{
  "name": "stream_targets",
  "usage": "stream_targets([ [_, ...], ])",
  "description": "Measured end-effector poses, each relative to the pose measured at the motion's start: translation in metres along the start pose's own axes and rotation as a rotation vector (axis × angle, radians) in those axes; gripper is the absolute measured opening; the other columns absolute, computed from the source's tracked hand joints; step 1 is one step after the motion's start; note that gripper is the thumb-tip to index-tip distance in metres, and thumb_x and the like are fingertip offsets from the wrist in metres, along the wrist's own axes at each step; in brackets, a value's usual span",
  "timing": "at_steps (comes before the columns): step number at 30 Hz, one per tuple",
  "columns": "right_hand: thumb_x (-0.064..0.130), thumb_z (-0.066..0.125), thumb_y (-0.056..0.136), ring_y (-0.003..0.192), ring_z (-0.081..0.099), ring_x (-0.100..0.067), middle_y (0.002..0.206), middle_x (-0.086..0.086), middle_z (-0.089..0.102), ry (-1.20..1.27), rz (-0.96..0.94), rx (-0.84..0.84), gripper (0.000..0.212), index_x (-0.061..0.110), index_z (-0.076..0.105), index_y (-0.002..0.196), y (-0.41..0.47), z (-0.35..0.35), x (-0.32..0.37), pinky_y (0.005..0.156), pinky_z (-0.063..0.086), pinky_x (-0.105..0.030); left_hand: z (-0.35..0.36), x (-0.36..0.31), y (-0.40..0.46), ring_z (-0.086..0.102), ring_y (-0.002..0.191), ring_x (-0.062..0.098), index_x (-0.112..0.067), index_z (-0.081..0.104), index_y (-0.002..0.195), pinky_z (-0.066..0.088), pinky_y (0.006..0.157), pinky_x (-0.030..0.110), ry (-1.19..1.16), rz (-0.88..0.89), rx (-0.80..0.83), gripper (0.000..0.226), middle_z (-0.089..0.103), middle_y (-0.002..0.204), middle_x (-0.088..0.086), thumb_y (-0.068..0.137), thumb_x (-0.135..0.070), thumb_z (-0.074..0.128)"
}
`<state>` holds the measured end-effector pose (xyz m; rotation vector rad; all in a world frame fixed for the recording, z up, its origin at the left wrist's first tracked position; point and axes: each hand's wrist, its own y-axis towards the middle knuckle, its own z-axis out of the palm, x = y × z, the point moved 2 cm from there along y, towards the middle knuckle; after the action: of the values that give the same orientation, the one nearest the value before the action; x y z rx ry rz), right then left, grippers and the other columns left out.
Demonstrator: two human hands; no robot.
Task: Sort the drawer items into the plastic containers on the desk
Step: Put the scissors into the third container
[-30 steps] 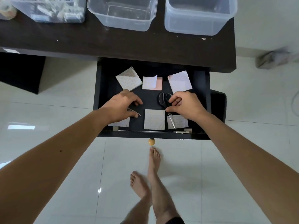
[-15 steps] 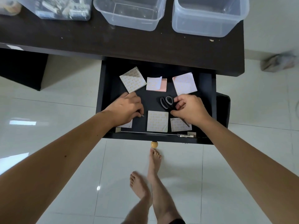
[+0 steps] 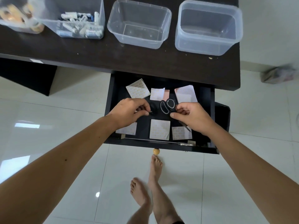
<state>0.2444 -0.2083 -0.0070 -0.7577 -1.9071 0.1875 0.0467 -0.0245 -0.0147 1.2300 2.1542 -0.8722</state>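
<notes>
The dark drawer [image 3: 161, 145] is pulled open under the desk [image 3: 113, 59]. Several square note pads [image 3: 159, 131] lie in it. My right hand [image 3: 192, 118] is shut on black-handled scissors [image 3: 167, 105]; the handles stick out to the left and the blade tip shows below my palm. At the drawer's left, my left hand [image 3: 129, 111] pinches a small metal item [image 3: 150, 112] that is mostly hidden by the fingers. Two empty clear containers [image 3: 139, 25] [image 3: 208, 28] stand on the desk.
A container of small white and blue items [image 3: 79, 23] and one with tape rolls [image 3: 16, 16] stand at the desk's left. A round wooden knob [image 3: 156, 151] sticks out of the drawer front. My bare feet are on the white tiled floor below.
Both hands have risen a little and moved toward the drawer's back. The scissors came off the front pads in my right hand. The view now shows more of the desk.
</notes>
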Motion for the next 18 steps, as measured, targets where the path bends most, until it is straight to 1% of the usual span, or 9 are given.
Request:
stream_targets([
  [2, 0.028, 0.082, 0.091, 0.081, 0.073, -0.021, 0.088, 0.0, 0.077, 0.012, -0.014, 0.001, 0.006, 0.028, 0.077, 0.089, -0.002, -0.008, 0.014, 0.087, 0.062, -0.039, -0.012, -0.01, -0.002, 0.068, 0.091, 0.001, -0.032, 0.073, 0.105, 0.059, 0.086, 0.024, -0.075, -0.02, -0.042, 0.013, 0.072, 0.095, -0.018, 0.095, -0.024, 0.076],
  [4, 0.031, 0.081, 0.091, 0.087, 0.074, -0.03, 0.091, -0.005, 0.077, 0.02, -0.031, 0.0, 0.007, 0.025, 0.078, 0.094, -0.003, -0.015, 0.03, 0.089, 0.063, -0.048, -0.028, -0.021, -0.006, 0.07, 0.085, 0.003, -0.03, 0.076, 0.111, 0.06, 0.083, 0.021, -0.162, -0.036, -0.1, 0.019, 0.072, 0.093, -0.017, 0.095, -0.02, 0.077],
  [6, 0.033, 0.081, 0.09, 0.089, 0.074, -0.032, 0.094, -0.007, 0.077, 0.043, -0.055, -0.01, 0.012, 0.024, 0.078, 0.097, -0.001, -0.023, 0.048, 0.088, 0.062, -0.055, -0.046, -0.032, -0.009, 0.071, 0.081, 0.008, -0.029, 0.078, 0.115, 0.06, 0.081, 0.02, -0.243, -0.054, -0.145, 0.024, 0.073, 0.093, -0.013, 0.094, -0.017, 0.078],
  [7, 0.034, 0.082, 0.09, 0.088, 0.074, -0.032, 0.095, -0.006, 0.077, 0.057, -0.066, -0.016, 0.013, 0.025, 0.077, 0.098, 0.0, -0.028, 0.058, 0.088, 0.062, -0.055, -0.056, -0.036, -0.011, 0.071, 0.078, 0.01, -0.029, 0.078, 0.114, 0.06, 0.079, 0.021, -0.278, -0.058, -0.163, 0.024, 0.073, 0.093, -0.011, 0.094, -0.017, 0.078],
  [10, 0.03, 0.083, 0.09, 0.082, 0.075, -0.024, 0.092, 0.002, 0.078, 0.086, -0.108, -0.02, 0.01, 0.029, 0.077, 0.098, 0.006, -0.044, 0.097, 0.089, 0.063, -0.05, -0.094, -0.049, -0.014, 0.071, 0.077, 0.012, -0.03, 0.078, 0.107, 0.061, 0.071, 0.025, -0.422, -0.08, -0.229, 0.02, 0.073, 0.091, -0.009, 0.091, -0.018, 0.081],
  [12, 0.026, 0.083, 0.09, 0.079, 0.072, -0.018, 0.091, 0.003, 0.078, 0.105, -0.138, -0.025, 0.01, 0.028, 0.077, 0.099, 0.013, -0.055, 0.123, 0.088, 0.062, -0.048, -0.121, -0.057, -0.012, 0.075, 0.082, 0.017, -0.024, 0.077, 0.107, 0.065, 0.068, 0.031, -0.536, -0.106, -0.287, 0.018, 0.073, 0.096, 0.005, 0.091, -0.015, 0.081],
  [14, 0.027, 0.083, 0.091, 0.084, 0.075, -0.022, 0.093, 0.003, 0.079, 0.12, -0.155, -0.032, 0.012, 0.028, 0.077, 0.101, 0.022, -0.067, 0.149, 0.086, 0.065, -0.043, -0.148, -0.066, -0.007, 0.079, 0.085, 0.021, -0.015, 0.074, 0.106, 0.066, 0.068, 0.034, -0.656, -0.129, -0.344, 0.016, 0.071, 0.097, 0.018, 0.092, -0.01, 0.079],
  [16, 0.028, 0.083, 0.091, 0.085, 0.076, -0.021, 0.093, 0.002, 0.079, 0.135, -0.165, -0.044, 0.013, 0.029, 0.076, 0.102, 0.031, -0.078, 0.17, 0.081, 0.065, -0.036, -0.173, -0.074, 0.001, 0.08, 0.086, 0.027, -0.009, 0.07, 0.104, 0.066, 0.07, 0.035, -0.786, -0.132, -0.392, 0.014, 0.071, 0.092, 0.016, 0.093, -0.005, 0.077],
  [18, 0.027, 0.082, 0.091, 0.08, 0.074, -0.015, 0.094, -0.002, 0.079, 0.129, -0.182, -0.068, 0.015, 0.024, 0.076, 0.104, 0.04, -0.089, 0.186, 0.076, 0.065, -0.032, -0.196, -0.079, 0.012, 0.079, 0.085, 0.028, -0.007, 0.068, 0.102, 0.067, 0.076, 0.04, -0.898, -0.148, -0.453, 0.013, 0.072, 0.086, 0.01, 0.093, -0.005, 0.077],
])
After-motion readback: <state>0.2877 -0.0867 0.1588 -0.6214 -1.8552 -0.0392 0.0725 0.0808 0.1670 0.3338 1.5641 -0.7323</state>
